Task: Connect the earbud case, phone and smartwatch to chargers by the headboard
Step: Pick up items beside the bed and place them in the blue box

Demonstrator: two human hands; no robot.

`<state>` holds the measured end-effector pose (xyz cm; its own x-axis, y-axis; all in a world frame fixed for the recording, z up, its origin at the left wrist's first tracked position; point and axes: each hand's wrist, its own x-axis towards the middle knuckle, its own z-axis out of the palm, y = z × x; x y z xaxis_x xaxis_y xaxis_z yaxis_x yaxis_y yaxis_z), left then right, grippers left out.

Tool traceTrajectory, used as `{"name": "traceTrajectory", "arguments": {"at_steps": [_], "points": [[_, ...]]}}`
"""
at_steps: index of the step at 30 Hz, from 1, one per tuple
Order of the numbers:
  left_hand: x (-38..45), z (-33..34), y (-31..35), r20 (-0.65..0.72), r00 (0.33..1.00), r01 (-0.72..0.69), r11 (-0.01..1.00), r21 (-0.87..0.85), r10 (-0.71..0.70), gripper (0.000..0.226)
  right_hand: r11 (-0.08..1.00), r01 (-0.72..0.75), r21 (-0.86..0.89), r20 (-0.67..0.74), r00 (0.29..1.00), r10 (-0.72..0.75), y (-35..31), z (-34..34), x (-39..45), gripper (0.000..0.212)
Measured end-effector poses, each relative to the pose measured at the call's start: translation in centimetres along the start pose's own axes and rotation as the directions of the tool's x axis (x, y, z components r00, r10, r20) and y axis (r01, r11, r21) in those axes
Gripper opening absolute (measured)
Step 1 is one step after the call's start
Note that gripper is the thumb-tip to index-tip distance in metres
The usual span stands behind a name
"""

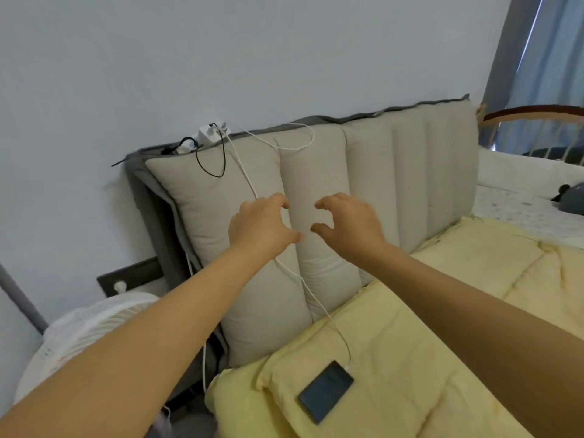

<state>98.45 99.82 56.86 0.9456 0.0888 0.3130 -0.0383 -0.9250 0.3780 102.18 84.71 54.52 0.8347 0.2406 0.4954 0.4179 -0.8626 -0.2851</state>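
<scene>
Both arms extended toward the padded headboard [379, 172]. Left hand [260, 226] and right hand [347, 224] side by side, close but apart, in front of the cushion's middle seam.

Left hand: fingers [281, 200] curled, thumb out toward the right hand. A white cable [316, 303] passes behind or through this hand; cannot tell whether the fingers actually pinch it or only lie over it.

Right hand: fingers [325, 202] loosely curled in a claw shape, thumb below, nothing between them.

White cable: comes down the cushion from the charger block [210, 134] on the headboard top, up and left of the left fingers, continues below the left hand and down to the phone [326, 395]. A second white loop lies on the cushion top, above both hands. A black cable [215, 172] hangs in a loop from the same charger area, up-left of the left fingers.

Phone: dark screen up, on the yellow quilt [442, 311], well below both hands and nearer the camera; the cable end sits at its top corner.

A white fan [82, 336] stands beside the bed, below the left forearm. A crib rail [537, 121] is far right of the right fingers.
</scene>
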Motion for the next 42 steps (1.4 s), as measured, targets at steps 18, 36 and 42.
{"name": "traceTrajectory", "arguments": {"at_steps": [18, 36, 42], "points": [[-22.1, 4.3, -3.6, 0.011, 0.896, 0.42, 0.839, -0.345, -0.444, 0.043, 0.949, 0.082, 0.305, 0.162, 0.977, -0.137, -2.2, 3.1, -18.6, 0.041], [-31.4, 15.9, -18.6, -0.2, 0.64, 0.671, 0.666, -0.326, -0.742, 0.061, 0.832, 0.156, 0.533, 0.252, 0.909, -0.332, -9.4, 25.0, -27.4, 0.042], [-33.4, 23.1, -23.9, -0.246, 0.615, 0.701, 0.662, -0.266, -0.749, 0.068, 0.831, 0.129, 0.541, 0.263, 0.913, -0.313, -10.1, 33.5, -30.7, 0.045]]}}
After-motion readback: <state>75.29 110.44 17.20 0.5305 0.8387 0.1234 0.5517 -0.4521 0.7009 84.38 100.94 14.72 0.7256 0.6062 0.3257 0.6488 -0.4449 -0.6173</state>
